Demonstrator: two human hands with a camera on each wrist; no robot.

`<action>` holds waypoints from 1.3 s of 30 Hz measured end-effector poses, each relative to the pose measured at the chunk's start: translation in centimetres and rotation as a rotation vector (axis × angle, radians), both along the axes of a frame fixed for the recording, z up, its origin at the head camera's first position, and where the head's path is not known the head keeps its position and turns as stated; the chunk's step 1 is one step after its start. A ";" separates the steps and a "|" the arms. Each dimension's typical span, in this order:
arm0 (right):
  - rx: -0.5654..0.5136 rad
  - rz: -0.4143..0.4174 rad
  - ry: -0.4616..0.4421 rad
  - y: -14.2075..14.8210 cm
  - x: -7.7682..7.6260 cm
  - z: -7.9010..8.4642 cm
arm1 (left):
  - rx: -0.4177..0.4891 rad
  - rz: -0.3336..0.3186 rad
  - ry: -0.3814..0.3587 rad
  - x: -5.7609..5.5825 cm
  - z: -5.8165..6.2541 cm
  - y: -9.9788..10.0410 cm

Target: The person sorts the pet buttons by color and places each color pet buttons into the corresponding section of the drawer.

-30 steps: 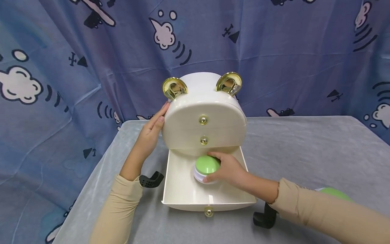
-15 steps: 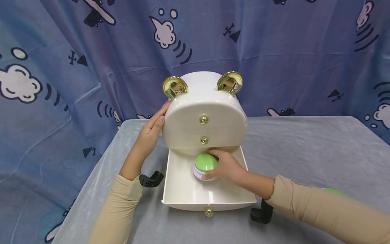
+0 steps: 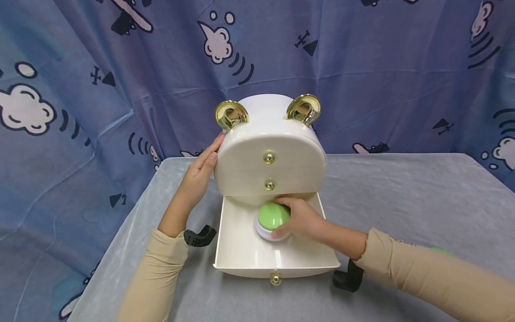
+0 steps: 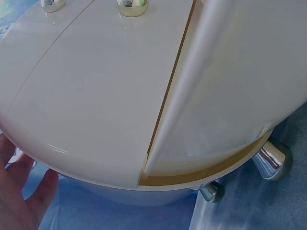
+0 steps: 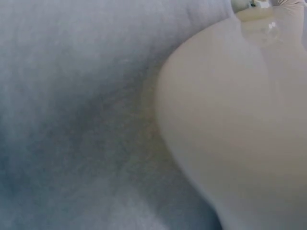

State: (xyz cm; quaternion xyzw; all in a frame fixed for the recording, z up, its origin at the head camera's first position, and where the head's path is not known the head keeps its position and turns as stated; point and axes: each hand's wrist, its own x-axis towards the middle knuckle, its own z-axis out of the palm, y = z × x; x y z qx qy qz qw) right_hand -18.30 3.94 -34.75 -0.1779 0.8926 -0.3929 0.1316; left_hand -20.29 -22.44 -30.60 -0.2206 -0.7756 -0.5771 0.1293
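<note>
A white drawer cabinet (image 3: 249,152) with two gold ears stands upright on the table, its bottom drawer (image 3: 237,255) pulled out. My left hand (image 3: 198,176) rests along the cabinet's left side, fingers straight. In the left wrist view, part of that hand (image 4: 24,196) shows by the cabinet's curved edge. Inside the drawer is a round white object with a green domed top (image 3: 273,215). My right hand (image 3: 302,218) holds it from the right, thumb in front and fingers behind. The right wrist view shows the drawer's pale outer side (image 5: 230,124), not the fingers.
Gold knobs mark the two upper fronts, including the top knob (image 3: 269,157), and the drawer knob (image 3: 275,279). A second green thing (image 3: 442,252) lies behind the right sleeve, mostly hidden. Grey cloth covers the table (image 3: 402,192). A patterned blue curtain (image 3: 362,89) hangs behind.
My right hand and the green-topped object have shifted slightly back in the drawer, then a little forward again. The right sleeve covers more of the second green thing. My left hand stays put.
</note>
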 end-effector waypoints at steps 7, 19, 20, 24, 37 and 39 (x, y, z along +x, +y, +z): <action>-0.028 -0.033 -0.006 -0.1 0.0 0.1 | -0.008 0.001 -0.007 -0.1 0.0 -0.1; -0.078 -0.026 -0.051 0.4 0.0 0.7 | 0.004 0.012 -0.007 0.0 -0.1 -0.2; -0.093 -0.028 -0.052 0.6 0.2 0.8 | 0.005 0.011 -0.007 0.0 -0.1 -0.2; -0.165 0.007 -0.056 1.6 1.5 1.4 | 0.001 0.003 -0.001 0.0 -0.1 -0.1; -0.359 -0.118 -0.107 10.4 5.3 3.0 | -0.010 0.016 -0.017 -0.1 0.0 0.0; -0.317 -0.177 -0.118 12.1 5.5 2.8 | -0.010 0.015 -0.020 -0.1 -0.1 0.0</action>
